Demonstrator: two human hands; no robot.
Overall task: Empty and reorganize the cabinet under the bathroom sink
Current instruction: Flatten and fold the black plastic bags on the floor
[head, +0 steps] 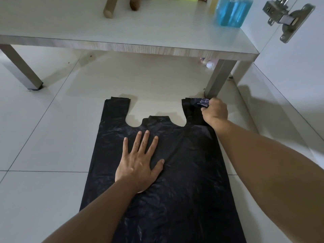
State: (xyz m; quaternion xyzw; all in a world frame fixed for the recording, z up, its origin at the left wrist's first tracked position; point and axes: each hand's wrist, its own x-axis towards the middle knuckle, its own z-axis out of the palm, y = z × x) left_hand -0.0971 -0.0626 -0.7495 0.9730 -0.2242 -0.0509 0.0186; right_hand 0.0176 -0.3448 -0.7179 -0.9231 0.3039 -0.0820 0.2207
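Far left: table leg [26, 71] standing on pale floor tiles [35, 137]. Low white table [122, 32] spanning the top of the view; on it, from left, a wooden handle end [109, 7], a brown rounded object [134, 5], a yellowish bottle [214, 4] and a blue-liquid bottle [232, 12], tops cut off by the frame. Centre floor: black plastic bag [175, 199] spread flat, both handles pointing toward the table, left handle [116, 109] lying free. Left hand [139, 163] flat on the bag's upper-middle, palm down, fingers straight and spread, pressing the film to the tiles; forearm coming in from bottom left over the bag's left edge. Right hand [214, 111] at the top of the bag's right handle [192, 109], fingers curled around the bunched tip, gripping it just beside the right table leg [217, 78]; whether the knuckles touch the leg, cannot tell. Right forearm crossing the bag's right edge from the lower right. Small blurred pale object [209, 64] on the floor behind that leg. Top right: metal hinge [284, 16] mounted on a white cabinet door [289, 67].
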